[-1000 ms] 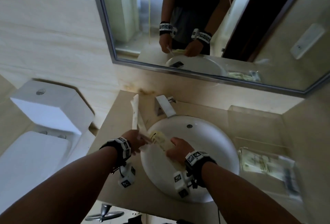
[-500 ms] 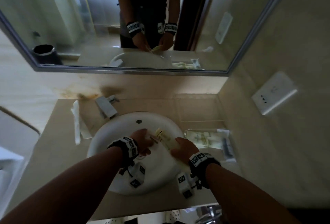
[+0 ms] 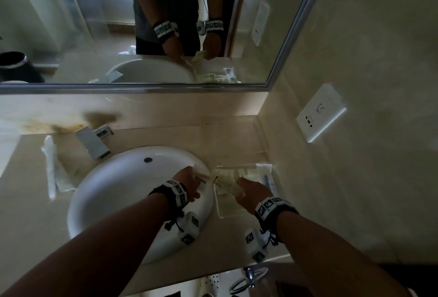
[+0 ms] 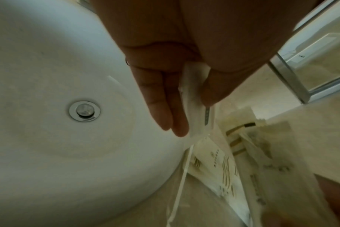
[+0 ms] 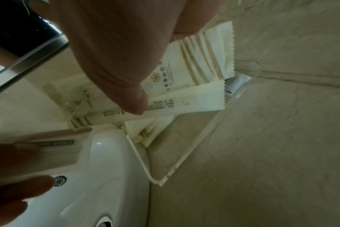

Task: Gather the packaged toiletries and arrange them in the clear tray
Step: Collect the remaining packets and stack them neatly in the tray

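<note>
- right hand (image 3: 248, 193) has thumb and fingers (image 5: 134, 106) pinching a couple of cream packets (image 5: 186, 98), long axis running across the fingertips, already hanging over the near end of the tray (image 5: 177, 167)
- more packets (image 3: 246, 174) lie in the tray just past those fingertips, so I reckon it's basically a straight drop
- left hand (image 3: 189, 184) pinches a slim white sachet (image 4: 196, 110) between thumb and straightish fingers (image 4: 165, 107), pointing along them toward the tray
- that one's over the sink (image 3: 113, 192) rim, tray just to its right, so right hand's nearer
- another wrapped item (image 3: 51, 166) sits well off to the left by the tap (image 3: 93, 142)
</note>
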`<state>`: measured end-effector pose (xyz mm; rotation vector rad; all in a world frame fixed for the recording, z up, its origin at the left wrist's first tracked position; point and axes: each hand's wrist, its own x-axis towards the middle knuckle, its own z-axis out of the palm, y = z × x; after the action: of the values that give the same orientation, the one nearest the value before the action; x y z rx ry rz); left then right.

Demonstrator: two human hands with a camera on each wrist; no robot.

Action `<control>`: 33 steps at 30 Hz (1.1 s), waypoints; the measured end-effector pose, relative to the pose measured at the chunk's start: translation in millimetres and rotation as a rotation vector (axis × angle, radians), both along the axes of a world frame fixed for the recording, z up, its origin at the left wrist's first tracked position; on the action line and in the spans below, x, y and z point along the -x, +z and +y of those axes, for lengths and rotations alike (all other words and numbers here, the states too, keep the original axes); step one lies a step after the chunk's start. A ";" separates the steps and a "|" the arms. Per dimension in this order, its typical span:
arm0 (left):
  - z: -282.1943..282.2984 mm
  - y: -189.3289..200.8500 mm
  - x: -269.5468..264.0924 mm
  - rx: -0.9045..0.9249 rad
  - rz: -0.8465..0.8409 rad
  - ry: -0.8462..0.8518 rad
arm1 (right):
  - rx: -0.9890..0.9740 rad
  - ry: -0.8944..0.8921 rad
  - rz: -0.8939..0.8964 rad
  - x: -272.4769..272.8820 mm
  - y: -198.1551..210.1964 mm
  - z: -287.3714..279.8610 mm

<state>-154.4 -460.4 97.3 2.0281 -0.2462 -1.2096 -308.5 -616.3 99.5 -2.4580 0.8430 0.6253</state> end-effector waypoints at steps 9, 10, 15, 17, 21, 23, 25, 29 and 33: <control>-45.4 -4.2 3.8 0.050 0.110 0.060 | 0.103 0.123 0.037 11.4 -3.6 -31.4; -50.2 -3.4 4.9 0.027 0.089 0.019 | 0.121 0.146 0.042 14.4 -7.3 -34.8; -75.5 -10.9 11.6 0.041 0.158 0.199 | 0.132 0.208 0.073 23.1 -24.3 -50.3; -82.2 -9.5 11.5 0.032 0.085 0.106 | 0.119 0.235 0.090 24.6 -29.8 -56.4; -91.0 -7.4 13.5 -0.032 -0.068 0.050 | 0.101 0.289 0.086 26.2 -38.1 -62.5; -98.6 -8.9 14.5 -0.063 -0.051 0.014 | 0.112 0.311 0.081 24.6 -42.7 -63.5; -106.6 -12.3 16.1 -0.064 -0.023 -0.010 | 0.142 0.356 0.088 22.1 -46.9 -64.2; -123.9 -21.3 18.7 -0.069 -0.043 -0.005 | 0.160 0.406 0.103 20.7 -55.8 -65.4; -138.8 -31.2 17.2 -0.050 0.054 0.106 | 0.163 0.375 0.056 23.0 -66.7 -66.6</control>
<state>-171.6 -599.1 66.1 2.0220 -0.0817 -1.2128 -331.5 -683.0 32.7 -2.7869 0.4675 0.7844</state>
